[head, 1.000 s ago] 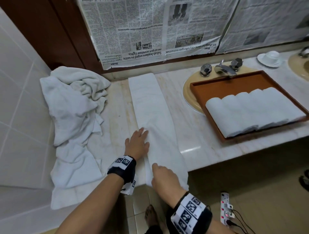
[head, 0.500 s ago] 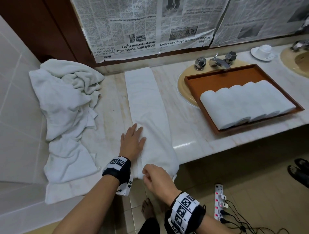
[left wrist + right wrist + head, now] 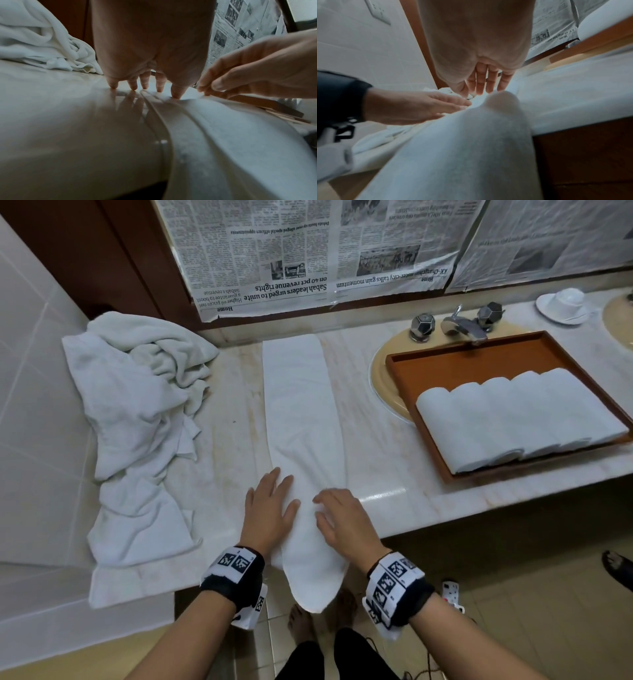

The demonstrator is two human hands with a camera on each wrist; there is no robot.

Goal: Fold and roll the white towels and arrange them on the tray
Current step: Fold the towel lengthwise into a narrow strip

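1. Five rolled towels (image 3: 520, 419) already lie side by side in the brown tray (image 3: 455, 364), which sits over the sink basin at the right of the marble counter (image 3: 387, 440).
2. One towel is in hand: the folded strip (image 3: 301, 412) runs from the back wall toward the person, its near end hanging over the counter's front edge. By my reading it is folded but not yet rolled.
3. Left of it lies a crumpled heap of white towels (image 3: 137, 412) — how many it holds I cannot tell — so folding, rolling and placing remain for those.
4. Left hand (image 3: 269, 508): flat, fingers spread, pressing the strip's left edge against the counter.
5. Right hand (image 3: 342, 522): on the strip's right side, fingers loosely bent. The head view leaves its grip unclear.
6. The left wrist view settles part of that — the right hand's fingertips (image 3: 204, 88) come together at the cloth as if pinching its edge, and the left fingertips (image 3: 159, 89) press down on layered fold lines.
7. The right wrist view alone shows a raised hump of towel (image 3: 501, 100) just under the right fingers, hidden from the head camera.
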